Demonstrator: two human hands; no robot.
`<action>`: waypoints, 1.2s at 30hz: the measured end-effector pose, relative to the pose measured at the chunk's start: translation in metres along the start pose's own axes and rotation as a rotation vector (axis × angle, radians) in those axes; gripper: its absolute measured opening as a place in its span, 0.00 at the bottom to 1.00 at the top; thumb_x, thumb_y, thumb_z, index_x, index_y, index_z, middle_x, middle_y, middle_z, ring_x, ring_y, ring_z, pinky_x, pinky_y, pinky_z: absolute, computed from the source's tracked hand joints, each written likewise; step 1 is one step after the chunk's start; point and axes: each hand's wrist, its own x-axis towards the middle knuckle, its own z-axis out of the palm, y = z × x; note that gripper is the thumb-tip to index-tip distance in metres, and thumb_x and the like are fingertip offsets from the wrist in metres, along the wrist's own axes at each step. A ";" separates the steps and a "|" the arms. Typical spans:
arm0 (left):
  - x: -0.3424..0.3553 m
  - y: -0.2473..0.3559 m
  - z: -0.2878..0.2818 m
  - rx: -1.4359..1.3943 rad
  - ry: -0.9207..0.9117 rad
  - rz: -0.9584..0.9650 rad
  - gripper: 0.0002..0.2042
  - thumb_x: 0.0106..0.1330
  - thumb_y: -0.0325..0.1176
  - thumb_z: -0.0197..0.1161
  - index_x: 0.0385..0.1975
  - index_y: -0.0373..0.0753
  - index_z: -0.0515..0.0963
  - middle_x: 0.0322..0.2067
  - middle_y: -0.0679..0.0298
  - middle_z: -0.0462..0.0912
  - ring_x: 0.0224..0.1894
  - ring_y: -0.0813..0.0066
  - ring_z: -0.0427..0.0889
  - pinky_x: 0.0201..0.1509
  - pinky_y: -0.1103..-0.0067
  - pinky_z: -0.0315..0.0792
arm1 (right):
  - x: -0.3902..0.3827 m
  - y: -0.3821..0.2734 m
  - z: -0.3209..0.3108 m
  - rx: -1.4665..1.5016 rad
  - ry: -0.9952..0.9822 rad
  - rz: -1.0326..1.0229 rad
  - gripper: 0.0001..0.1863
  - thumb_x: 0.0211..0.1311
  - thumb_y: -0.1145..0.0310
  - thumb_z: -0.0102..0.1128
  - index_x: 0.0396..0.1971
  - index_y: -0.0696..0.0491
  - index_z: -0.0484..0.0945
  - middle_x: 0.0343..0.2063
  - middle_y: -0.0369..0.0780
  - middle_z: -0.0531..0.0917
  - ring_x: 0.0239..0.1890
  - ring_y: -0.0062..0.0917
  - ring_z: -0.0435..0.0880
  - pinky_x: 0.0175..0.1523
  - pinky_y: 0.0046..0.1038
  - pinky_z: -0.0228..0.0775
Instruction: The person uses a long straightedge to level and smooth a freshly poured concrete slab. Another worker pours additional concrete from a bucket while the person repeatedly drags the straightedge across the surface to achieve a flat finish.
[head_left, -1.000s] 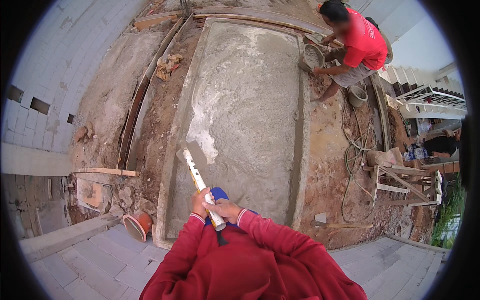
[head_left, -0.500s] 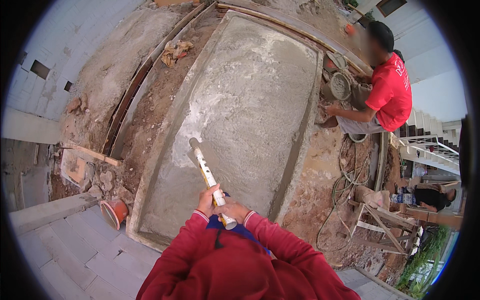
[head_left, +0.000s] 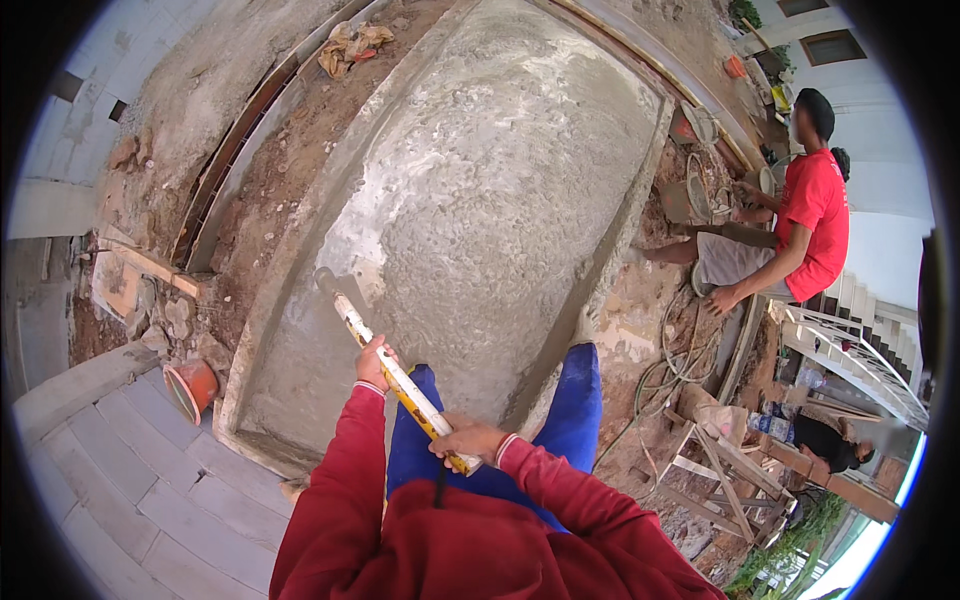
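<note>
My left hand (head_left: 375, 363) is closed round the middle of a hoe (head_left: 405, 388) with a white and yellow handle. Farther down, near my legs, my right hand (head_left: 470, 440) grips the handle's near end. The hoe's grey head, smeared with mortar, rests at the left part of the wet concrete (head_left: 480, 210); its blade is hard to make out against the grey. A raised concrete border (head_left: 283, 270) surrounds this rectangular bed. Pale, dry-looking powder patches lie on the far and left parts of the surface.
A person in a red shirt (head_left: 815, 210) crouches at the right beside a mortar bucket (head_left: 688, 200). An orange bucket (head_left: 192, 388) lies tipped at the left. To the right are a hose (head_left: 665, 370), a wooden stand (head_left: 728, 480) and another person in black (head_left: 830, 440).
The hoe has swung left, and my hands have moved wider apart on its handle. My blue-trousered legs now show. The red-shirted person has leaned back, one arm lowered.
</note>
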 end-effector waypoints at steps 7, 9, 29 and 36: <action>0.060 0.016 -0.023 0.047 0.227 0.229 0.07 0.64 0.32 0.65 0.34 0.40 0.72 0.22 0.65 0.74 0.21 0.72 0.76 0.26 0.75 0.77 | 0.084 -0.033 -0.059 -0.229 -0.017 0.015 0.20 0.54 0.67 0.66 0.44 0.58 0.71 0.21 0.41 0.77 0.16 0.25 0.78 0.18 0.30 0.72; 0.092 0.009 -0.014 0.111 0.280 0.217 0.09 0.63 0.30 0.65 0.37 0.38 0.72 0.24 0.63 0.74 0.23 0.69 0.77 0.27 0.72 0.77 | 0.118 -0.043 -0.099 -0.187 -0.075 0.027 0.18 0.53 0.68 0.66 0.41 0.59 0.72 0.20 0.41 0.77 0.16 0.26 0.78 0.16 0.31 0.72; 0.309 -0.396 0.439 0.040 0.408 0.067 0.04 0.61 0.21 0.56 0.28 0.32 0.77 0.23 0.60 0.75 0.22 0.68 0.74 0.27 0.69 0.73 | -0.026 -0.071 -0.677 -0.375 0.137 0.175 0.20 0.53 0.67 0.64 0.44 0.61 0.75 0.22 0.37 0.78 0.16 0.21 0.77 0.18 0.24 0.70; 0.195 -0.467 0.441 -0.117 0.073 -0.200 0.11 0.56 0.27 0.65 0.35 0.40 0.69 0.23 0.63 0.73 0.21 0.71 0.76 0.26 0.70 0.76 | -0.129 -0.004 -0.583 -0.852 0.559 0.053 0.23 0.50 0.72 0.64 0.48 0.60 0.75 0.24 0.42 0.80 0.24 0.26 0.81 0.31 0.30 0.75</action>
